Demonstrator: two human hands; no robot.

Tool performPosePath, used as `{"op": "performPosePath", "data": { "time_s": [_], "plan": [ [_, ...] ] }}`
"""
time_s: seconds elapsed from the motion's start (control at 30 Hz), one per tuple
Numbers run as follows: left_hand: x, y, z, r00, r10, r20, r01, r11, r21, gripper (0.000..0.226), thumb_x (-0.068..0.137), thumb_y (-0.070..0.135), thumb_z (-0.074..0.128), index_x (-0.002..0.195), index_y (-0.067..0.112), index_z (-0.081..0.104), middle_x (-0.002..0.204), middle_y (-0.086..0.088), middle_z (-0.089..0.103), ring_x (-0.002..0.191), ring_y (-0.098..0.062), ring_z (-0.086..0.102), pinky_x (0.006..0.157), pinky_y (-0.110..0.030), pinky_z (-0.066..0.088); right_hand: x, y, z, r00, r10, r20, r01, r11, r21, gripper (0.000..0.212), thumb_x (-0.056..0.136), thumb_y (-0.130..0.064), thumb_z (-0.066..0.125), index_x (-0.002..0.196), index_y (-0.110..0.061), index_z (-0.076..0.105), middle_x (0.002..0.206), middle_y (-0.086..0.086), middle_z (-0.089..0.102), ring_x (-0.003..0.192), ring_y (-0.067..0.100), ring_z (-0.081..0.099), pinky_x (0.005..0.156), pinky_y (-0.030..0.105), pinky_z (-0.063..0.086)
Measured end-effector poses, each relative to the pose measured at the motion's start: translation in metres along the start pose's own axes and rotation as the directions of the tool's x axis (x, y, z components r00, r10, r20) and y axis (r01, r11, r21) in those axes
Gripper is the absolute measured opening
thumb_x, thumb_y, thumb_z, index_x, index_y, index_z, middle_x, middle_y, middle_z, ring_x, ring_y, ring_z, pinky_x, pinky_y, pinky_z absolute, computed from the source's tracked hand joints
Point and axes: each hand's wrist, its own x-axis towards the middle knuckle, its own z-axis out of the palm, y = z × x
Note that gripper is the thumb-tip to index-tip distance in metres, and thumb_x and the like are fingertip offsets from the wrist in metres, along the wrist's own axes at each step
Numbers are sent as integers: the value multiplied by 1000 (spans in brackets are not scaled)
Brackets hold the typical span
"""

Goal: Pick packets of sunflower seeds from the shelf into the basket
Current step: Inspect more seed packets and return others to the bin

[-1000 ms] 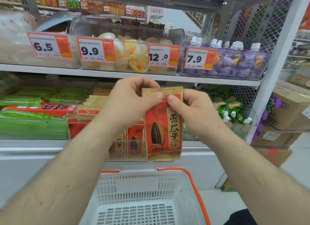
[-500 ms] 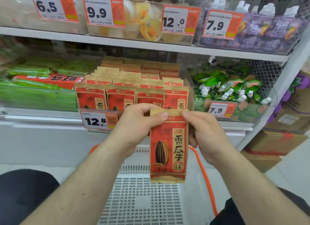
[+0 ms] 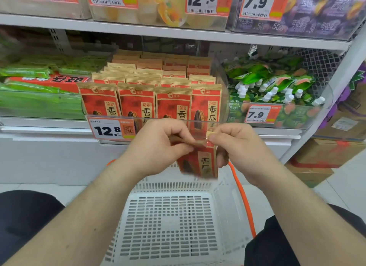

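Both hands, left hand and right hand, pinch one sunflower seed packet by its top edge above the basket.

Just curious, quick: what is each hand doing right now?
Left hand: pinching the top of the sunflower seed packet.
Right hand: pinching the same packet's top edge.

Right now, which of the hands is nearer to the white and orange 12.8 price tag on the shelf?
Left. The left hand is just right of the white and orange 12.8 price tag, nearly touching it; the right hand is farther right, beyond the held packet.
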Motion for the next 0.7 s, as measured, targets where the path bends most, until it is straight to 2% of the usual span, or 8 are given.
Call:
{"op": "performPosePath", "data": {
  "time_s": [0.1,0.2,0.27,0.37,0.53,0.7],
  "plan": [
    [-6,-15,15,952,298,-70,-287,947,143,14,71,-4,75,69,10,74,77,7,69,77,-3,64,75,-13,50,2,1,-4,996,95,0,-95,995,37,27,93,-5,60,66,-2,61,47,4,51,44,15,49,49,27,37],
    [-16,-25,30,909,397,-128,-357,899,252,9,70,-5,72,69,4,73,78,0,70,77,-5,62,73,-16,51,1,2,-6,986,165,30,-166,986,25,27,92,-3,61,65,-5,64,52,5,56,49,16,51,52,28,39],
    [-22,-27,35,888,434,-153,-382,881,279,9,75,-1,70,69,5,73,79,-1,71,75,-8,63,70,-22,52,1,3,-8,980,195,46,-195,981,9,24,91,-2,63,68,-4,66,54,6,58,49,17,52,52,29,41],
    [-28,-28,37,869,461,-181,-398,867,300,15,80,7,64,68,5,73,78,-2,72,76,-10,63,70,-24,52,0,3,-10,976,203,78,-202,979,-14,18,91,-2,63,74,0,69,58,7,60,50,17,54,55,30,43],
    [-33,-29,37,865,458,-203,-387,868,310,16,81,5,65,68,4,74,79,-2,72,76,-10,63,71,-23,51,1,4,-10,980,169,104,-164,985,-54,19,90,-4,64,82,12,68,68,15,62,54,17,57,58,32,44],
    [-35,-35,36,847,485,-219,-409,857,315,14,79,3,66,68,4,73,79,-2,71,75,-12,64,68,-27,53,1,4,-8,980,145,133,-132,986,-102,21,90,-6,66,78,11,69,73,18,63,58,18,57,61,33,43]
  ]
}}
